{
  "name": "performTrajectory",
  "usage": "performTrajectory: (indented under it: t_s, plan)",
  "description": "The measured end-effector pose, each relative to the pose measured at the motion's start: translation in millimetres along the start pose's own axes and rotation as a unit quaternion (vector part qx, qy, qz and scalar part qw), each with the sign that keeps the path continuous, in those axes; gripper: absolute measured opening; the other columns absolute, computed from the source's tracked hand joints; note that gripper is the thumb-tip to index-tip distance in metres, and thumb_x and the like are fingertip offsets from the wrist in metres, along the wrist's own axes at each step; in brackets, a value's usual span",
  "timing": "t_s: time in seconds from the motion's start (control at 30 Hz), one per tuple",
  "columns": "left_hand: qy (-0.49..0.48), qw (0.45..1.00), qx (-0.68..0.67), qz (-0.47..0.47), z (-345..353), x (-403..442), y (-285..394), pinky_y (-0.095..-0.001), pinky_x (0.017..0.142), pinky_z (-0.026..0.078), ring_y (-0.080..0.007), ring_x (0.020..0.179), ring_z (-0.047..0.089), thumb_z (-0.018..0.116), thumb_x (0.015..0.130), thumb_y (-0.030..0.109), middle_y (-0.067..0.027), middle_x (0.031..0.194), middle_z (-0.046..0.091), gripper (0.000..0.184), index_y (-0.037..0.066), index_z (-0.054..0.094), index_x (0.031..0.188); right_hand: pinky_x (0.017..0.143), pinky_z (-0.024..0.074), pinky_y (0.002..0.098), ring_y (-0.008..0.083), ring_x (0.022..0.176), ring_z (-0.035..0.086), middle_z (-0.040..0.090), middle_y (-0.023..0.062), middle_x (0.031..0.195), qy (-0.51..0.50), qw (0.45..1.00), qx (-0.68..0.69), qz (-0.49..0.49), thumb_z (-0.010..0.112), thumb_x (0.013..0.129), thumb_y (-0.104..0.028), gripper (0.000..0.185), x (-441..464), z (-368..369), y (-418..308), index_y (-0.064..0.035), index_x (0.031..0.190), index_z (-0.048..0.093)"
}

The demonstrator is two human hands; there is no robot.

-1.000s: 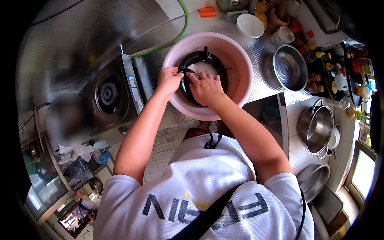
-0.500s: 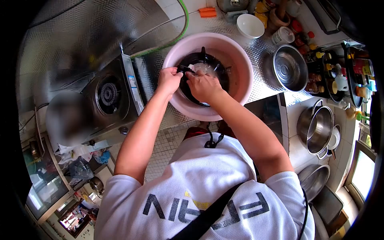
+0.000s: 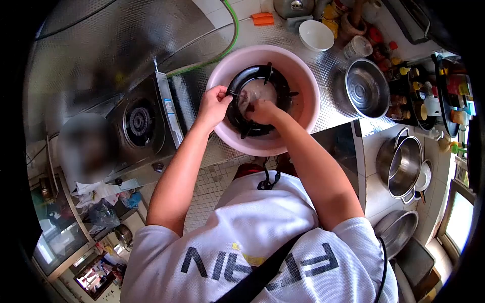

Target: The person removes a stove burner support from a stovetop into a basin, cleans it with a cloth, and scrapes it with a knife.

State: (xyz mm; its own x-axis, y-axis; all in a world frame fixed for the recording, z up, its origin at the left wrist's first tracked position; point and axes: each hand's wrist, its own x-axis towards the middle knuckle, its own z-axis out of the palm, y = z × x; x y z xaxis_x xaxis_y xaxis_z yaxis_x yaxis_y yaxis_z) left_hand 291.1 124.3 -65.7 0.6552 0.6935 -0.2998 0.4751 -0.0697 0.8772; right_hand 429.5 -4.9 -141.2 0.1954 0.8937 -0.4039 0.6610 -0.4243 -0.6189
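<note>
Ok so the ring (image 3: 248, 74) has shifted in the tub (image 3: 311, 98) since half a second ago, left hand (image 3: 215, 107) pinched on its edge, right hand (image 3: 262, 111) down in its middle (can't tell if gripping), which I'd say leaves more of it reachable.

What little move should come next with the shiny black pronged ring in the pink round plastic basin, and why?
Perhaps slide the right grip slightly along the inside of the shiny black pronged ring: that grip reaches into the ring's opening, while the left grip pinches the outer edge, seemingly steadying the ring.
</note>
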Motion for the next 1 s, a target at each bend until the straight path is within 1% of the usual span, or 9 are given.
performTrajectory:
  t_s: [0.07,0.17,0.27,0.33,0.47,0.6,0.8,0.87,1.0]
  plan:
    - [0.001,1.000,0.012,0.023,-1.4,-1.0,-4.6,-0.0289,0.068,0.049,-0.0117,0.073,0.060,0.067,0.088,0.002,-0.0049,0.080,0.067,0.013,-0.003,0.067,0.099,0.091,0.0503,0.0490,0.0409,0.100,0.066,0.068,0.0240,0.107,-0.087,0.996,0.019,-0.015,0.058,0.087,-0.033,0.034,-0.2,-12.5,-6.9,-0.0074,0.106,0.073]
    - [0.017,1.000,0.008,0.025,-1.5,-1.5,-8.9,-0.0299,0.068,0.050,-0.0125,0.072,0.060,0.068,0.087,0.003,-0.0052,0.079,0.067,0.014,-0.003,0.067,0.100,0.092,0.0505,0.0481,0.0421,0.104,0.064,0.067,0.0234,0.112,0.062,0.988,0.122,0.077,0.055,0.090,-0.032,0.036,-20.5,-15.7,-13.4,-0.0035,0.105,0.071]
    - [0.029,0.999,0.028,0.033,-2.1,-3.9,-11.3,-0.0315,0.071,0.052,-0.0163,0.073,0.064,0.068,0.087,0.004,-0.0087,0.081,0.069,0.016,-0.003,0.066,0.102,0.084,0.0523,0.0493,0.0428,0.097,0.064,0.067,0.0214,0.106,0.293,0.945,0.130,0.059,0.056,0.093,-0.025,0.026,-65.1,-34.2,-35.0,-0.0041,0.104,0.068]
    - [0.027,0.997,0.054,0.041,-2.2,-5.5,-6.9,-0.0320,0.072,0.053,-0.0179,0.074,0.066,0.068,0.087,0.004,-0.0110,0.084,0.071,0.017,-0.003,0.066,0.102,0.080,0.0521,0.0494,0.0424,0.093,0.064,0.065,0.0208,0.103,0.343,0.927,0.143,0.040,0.058,0.093,-0.017,0.018,-84.2,-58.9,-55.3,-0.0035,0.104,0.064]
    - [0.023,0.997,0.055,0.047,1.4,-9.3,2.4,-0.0329,0.074,0.053,-0.0200,0.079,0.069,0.068,0.087,0.004,-0.0126,0.088,0.072,0.017,-0.001,0.066,0.103,0.085,0.0514,0.0460,0.0411,0.097,0.063,0.064,0.0218,0.104,0.383,0.891,0.189,-0.155,0.065,0.087,-0.010,0.017,-64.9,-79.4,-72.4,0.0009,0.100,0.066]
    - [0.037,0.990,0.100,0.088,2.5,-14.9,8.0,-0.0334,0.072,0.052,-0.0210,0.075,0.067,0.068,0.086,0.004,-0.0135,0.086,0.071,0.018,-0.002,0.064,0.103,0.086,0.0525,0.0456,0.0384,0.097,0.063,0.065,0.0209,0.103,0.267,0.920,0.099,-0.268,0.067,0.083,-0.010,0.011,-31.8,-86.6,-72.5,-0.0028,0.090,0.072]
    - [0.020,0.998,0.004,0.059,6.1,-3.4,-4.6,-0.0343,0.068,0.051,-0.0219,0.070,0.063,0.069,0.085,0.004,-0.0137,0.078,0.067,0.017,-0.003,0.063,0.099,0.086,0.0535,0.0428,0.0345,0.095,0.063,0.063,0.0182,0.102,0.357,0.931,0.047,-0.065,0.066,0.082,-0.013,0.012,-8.2,-92.2,-67.5,-0.0107,0.090,0.075]
    - [0.021,0.997,0.048,0.059,3.3,-1.1,-5.3,-0.0338,0.067,0.050,-0.0207,0.070,0.063,0.069,0.085,0.004,-0.0129,0.077,0.066,0.016,-0.003,0.062,0.098,0.087,0.0531,0.0419,0.0341,0.097,0.063,0.063,0.0177,0.101,0.289,0.927,0.102,-0.215,0.067,0.080,-0.009,0.014,-6.0,-80.1,-57.4,-0.0104,0.090,0.076]
    - [0.020,0.995,0.072,0.071,2.6,-4.6,-1.1,-0.0330,0.066,0.050,-0.0180,0.069,0.062,0.069,0.085,0.003,-0.0110,0.077,0.066,0.014,-0.003,0.063,0.096,0.088,0.0529,0.0413,0.0334,0.101,0.064,0.063,0.0172,0.104,0.221,0.931,0.106,-0.269,0.068,0.078,-0.008,0.016,-10.7,-92.1,-56.0,-0.0101,0.091,0.076]
